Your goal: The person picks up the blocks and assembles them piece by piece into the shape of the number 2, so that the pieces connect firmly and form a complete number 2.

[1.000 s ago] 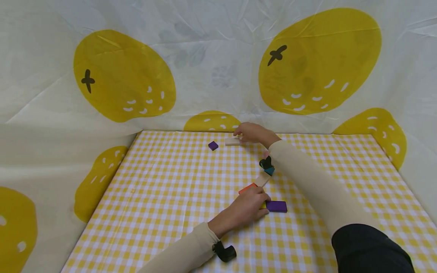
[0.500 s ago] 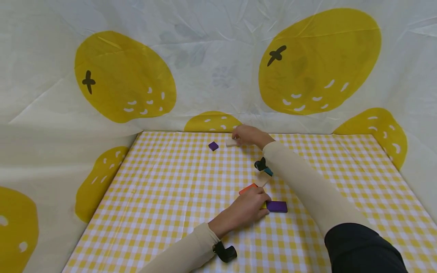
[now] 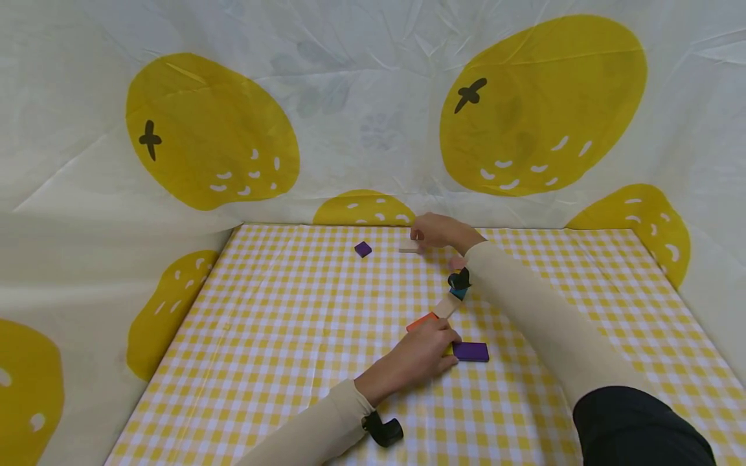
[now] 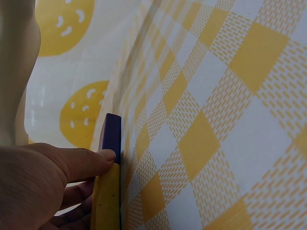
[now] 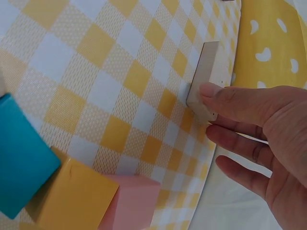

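Note:
My right hand [image 3: 438,232] is at the far edge of the table, pinching a plain wooden block [image 5: 205,67] between thumb and fingers. Nearer the front, my left hand [image 3: 421,357] holds a yellow block [image 4: 108,196], its thumb lying where this meets a purple block [image 3: 471,352]. From there a curved row leads away: an orange-red block [image 3: 421,321], a second plain wooden block [image 3: 447,307] and a teal block [image 5: 24,153]. In the right wrist view, an orange-yellow block [image 5: 76,191] and a pink block [image 5: 134,201] continue it. My left hand partly hides the yellow block.
A small purple block [image 3: 363,249] lies apart, left of my right hand. The yellow checked cloth [image 3: 262,349] covers the table. Behind its far edge hangs a pale curtain [image 3: 367,97] printed with large yellow fruit.
My right hand shifted slightly left, then moved back right with the plain wooden block. That block now appears thinner from the head view. My left hand stayed in place.

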A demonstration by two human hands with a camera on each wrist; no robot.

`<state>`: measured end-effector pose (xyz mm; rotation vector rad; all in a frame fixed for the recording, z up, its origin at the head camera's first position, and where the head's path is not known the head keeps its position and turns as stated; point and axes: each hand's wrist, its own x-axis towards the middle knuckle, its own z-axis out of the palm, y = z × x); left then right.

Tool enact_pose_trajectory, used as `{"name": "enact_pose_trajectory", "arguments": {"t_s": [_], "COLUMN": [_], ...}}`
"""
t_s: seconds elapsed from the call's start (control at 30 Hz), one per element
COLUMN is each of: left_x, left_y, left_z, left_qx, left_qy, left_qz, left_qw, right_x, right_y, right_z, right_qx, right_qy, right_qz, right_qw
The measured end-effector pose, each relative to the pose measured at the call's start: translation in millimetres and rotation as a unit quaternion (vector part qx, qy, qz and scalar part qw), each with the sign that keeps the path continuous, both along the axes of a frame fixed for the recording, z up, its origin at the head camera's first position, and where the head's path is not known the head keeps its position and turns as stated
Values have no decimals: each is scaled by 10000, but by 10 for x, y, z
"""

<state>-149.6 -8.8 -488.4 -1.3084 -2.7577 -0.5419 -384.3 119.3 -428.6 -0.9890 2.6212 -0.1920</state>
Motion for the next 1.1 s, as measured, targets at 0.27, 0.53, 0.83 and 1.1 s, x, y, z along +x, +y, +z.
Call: {"name": "enact_pose_trajectory", "arguments": {"t_s": [0.27,0.53,0.83,1.1], "left_x": [-7,-3,4,14], "left_y": [5,0,1,0], "left_z": [0,13,35,47], "left_qx": [-19,41,-3,-2], "left_qy": [-171,-319,-202,-240], "left_qz": [-18,12,3,19], "left_qw": [9999,9995,9998,9997], "right_x": [81,145,133,170], "right_y": [179,328,463,562], "right_z": [15,27,-5,-2], "right_qx": [-6,-43,75,-45], "right_qy": [-251,-427,-404,-390], "right_qz": [-221,-465,-486,-517], "right_qw": [9994,9980,9980,9979]}}
